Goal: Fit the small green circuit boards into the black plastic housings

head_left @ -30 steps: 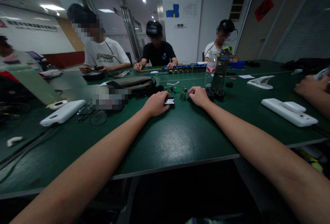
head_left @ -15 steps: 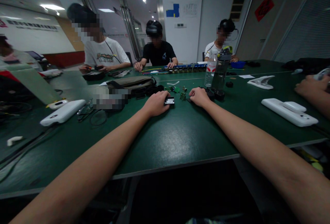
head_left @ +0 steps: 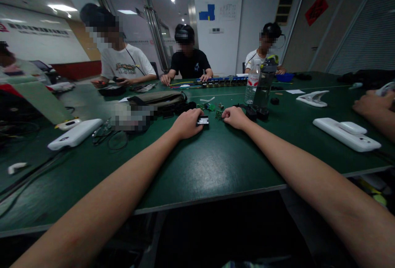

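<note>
In left grip (head_left: 187,124), black-and-white piece (head_left: 204,121)

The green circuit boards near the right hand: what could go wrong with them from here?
The right hand is very close to the nearest green board, so it might knock it. The other green boards lie close together and could get mixed up. The dark bottle stands just beyond the right hand; if bumped, it might tip onto them.

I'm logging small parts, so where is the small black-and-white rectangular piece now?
In the head view, the piece is near the centre, touching the person's left hand, left of a small green circuit board on the dark green table.
</note>
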Demonstrator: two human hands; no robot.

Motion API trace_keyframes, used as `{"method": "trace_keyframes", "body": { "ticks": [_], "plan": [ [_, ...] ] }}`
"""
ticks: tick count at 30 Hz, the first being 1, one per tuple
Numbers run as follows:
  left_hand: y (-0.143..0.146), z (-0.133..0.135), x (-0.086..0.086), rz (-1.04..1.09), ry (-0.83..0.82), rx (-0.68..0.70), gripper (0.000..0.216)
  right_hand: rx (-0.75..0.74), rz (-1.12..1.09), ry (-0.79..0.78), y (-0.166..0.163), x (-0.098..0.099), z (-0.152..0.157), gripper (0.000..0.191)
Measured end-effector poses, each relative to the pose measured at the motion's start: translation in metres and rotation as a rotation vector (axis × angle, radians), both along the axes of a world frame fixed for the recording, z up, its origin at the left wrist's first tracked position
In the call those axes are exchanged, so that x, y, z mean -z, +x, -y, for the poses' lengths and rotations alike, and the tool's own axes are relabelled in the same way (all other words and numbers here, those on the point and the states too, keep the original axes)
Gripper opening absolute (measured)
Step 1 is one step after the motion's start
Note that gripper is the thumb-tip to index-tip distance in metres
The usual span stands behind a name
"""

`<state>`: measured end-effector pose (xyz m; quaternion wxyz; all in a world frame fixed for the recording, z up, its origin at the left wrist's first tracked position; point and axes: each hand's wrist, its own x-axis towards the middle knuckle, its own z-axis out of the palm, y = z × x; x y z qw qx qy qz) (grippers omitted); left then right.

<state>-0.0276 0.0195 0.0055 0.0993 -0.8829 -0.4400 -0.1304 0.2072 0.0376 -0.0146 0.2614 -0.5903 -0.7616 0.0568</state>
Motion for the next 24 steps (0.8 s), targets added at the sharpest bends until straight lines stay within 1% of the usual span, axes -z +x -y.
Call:
{"method": "trace_keyframes", "body": {
  "ticks": [5, 7, 9, 11, 13, 15, 18, 24],
  "plan": [
    [0.0004, 0.0007, -0.0009, -0.007, -0.009, -0.002, 0.036, 0.092, 0.005, 0.024, 0.0067, 0.0029, -0.0025, 0.026],
    [0.0004, 0.0007, -0.0010, -0.006, -0.010, -0.001, 0.036, 0.094, -0.004, 0.046, 0.0077, 0.0020, -0.0024, 0.026],
    [0.0002, 0.0006, -0.0009, -0.002, -0.006, 0.005, 0.035, 0.046, -0.013, 0.083, 0.0067, 0.0011, -0.0018, 0.029],
    [0.0000, 0.0005, -0.0007, 0.001, 0.000, 0.009, 0.035, -0.039, -0.016, 0.116, 0.0044, 0.0013, -0.0015, 0.037],
    [-0.0002, 0.0003, -0.0004, 0.001, 0.004, 0.007, 0.035, -0.127, -0.004, 0.133, 0.0019, 0.0027, -0.0017, 0.045],
    [-0.0004, 0.0002, -0.0002, 0.003, 0.004, 0.007, 0.035, -0.192, 0.014, 0.133, 0.0004, 0.0045, -0.0026, 0.048],
    [-0.0004, 0.0002, 0.0000, 0.017, 0.003, 0.011, 0.035, -0.233, 0.011, 0.127, 0.0004, 0.0055, -0.0037, 0.045],
    [-0.0001, 0.0005, -0.0003, 0.004, 0.002, 0.014, 0.034, -0.225, -0.032, 0.142, 0.0011, 0.0020, -0.0020, 0.030]
  ]
}}
